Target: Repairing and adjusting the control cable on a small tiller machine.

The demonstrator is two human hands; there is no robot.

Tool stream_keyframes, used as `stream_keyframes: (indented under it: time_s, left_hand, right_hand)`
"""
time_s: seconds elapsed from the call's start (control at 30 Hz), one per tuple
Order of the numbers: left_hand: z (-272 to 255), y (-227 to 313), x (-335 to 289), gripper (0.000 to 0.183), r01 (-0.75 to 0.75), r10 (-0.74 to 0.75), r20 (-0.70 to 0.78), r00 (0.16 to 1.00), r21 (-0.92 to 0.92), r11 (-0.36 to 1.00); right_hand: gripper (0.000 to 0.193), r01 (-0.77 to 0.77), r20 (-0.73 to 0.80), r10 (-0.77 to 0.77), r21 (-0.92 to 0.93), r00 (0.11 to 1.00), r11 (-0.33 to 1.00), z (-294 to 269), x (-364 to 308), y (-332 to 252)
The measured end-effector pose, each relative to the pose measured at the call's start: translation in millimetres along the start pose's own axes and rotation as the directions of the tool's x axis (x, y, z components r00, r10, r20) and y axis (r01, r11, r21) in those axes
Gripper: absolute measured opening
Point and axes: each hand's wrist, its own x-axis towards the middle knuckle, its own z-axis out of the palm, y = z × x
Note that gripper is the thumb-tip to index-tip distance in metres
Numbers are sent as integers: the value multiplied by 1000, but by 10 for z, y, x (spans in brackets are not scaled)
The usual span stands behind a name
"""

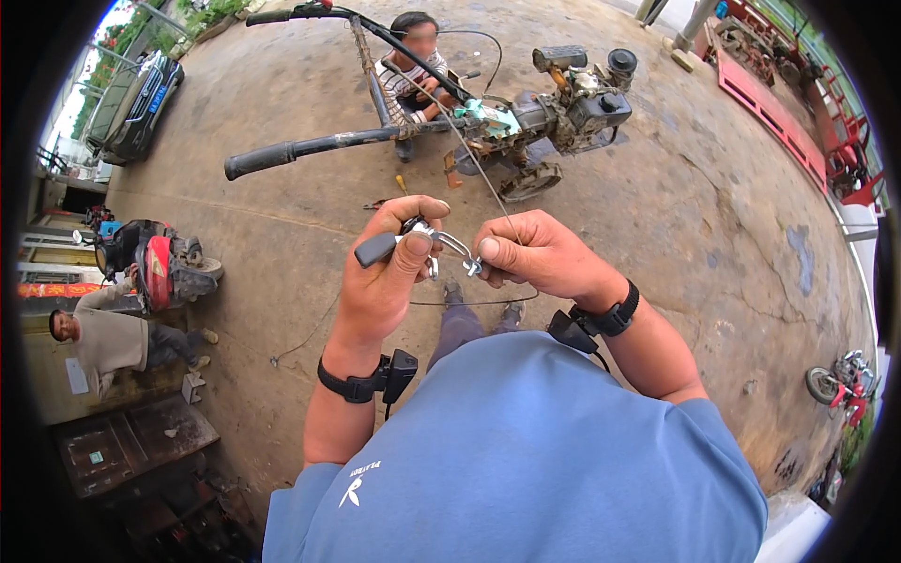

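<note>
So the silver lever (452, 242) is held up between the two hands, in front of the blue shirt (535, 422), its black end piece (375, 250) cradled in the left hand (373, 281) with the thumb pressed onto the metal. At the lever's other end, a small silver fitting (472, 266) is pinched by the right hand (544, 251), thumb against fingers. Looks like the lever's being steadied on one side so the fiddly bit can be handled on the other. A thin dark cable (481, 169) is run to the right hand from the machine beyond; whether it's hooked to the fitting can't be told, the fingers are in the way

Straight beyond the grip, a long handlebar (310, 150) is stuck out from the engine unit (601, 111), so reaching forward is a bit blocked, and a crouching person (397, 86) is partly hidden behind it. A yellow-handled tool (401, 181) can be spotted on the ground past the left hand. Well off to the left, a red motorbike (160, 269) is parked. Below the hands, a cable loop (469, 303) is hung over the shoes, kinda underfoot-looking
</note>
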Motion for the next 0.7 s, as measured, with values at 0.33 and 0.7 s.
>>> stream_keyframes:
  time_s: [0.33,0.7]
  left_hand:
    - [10,7,-11,45,29,-28,62,998,-14,999]
    - [22,65,11,50,33,-31,84,996,-28,999]
  right_hand:
    - [34,25,-28,-25,-1,999,1000,23,-56,-3]
    - [33,50,72,-50,1,996,999,22,-49,-35]
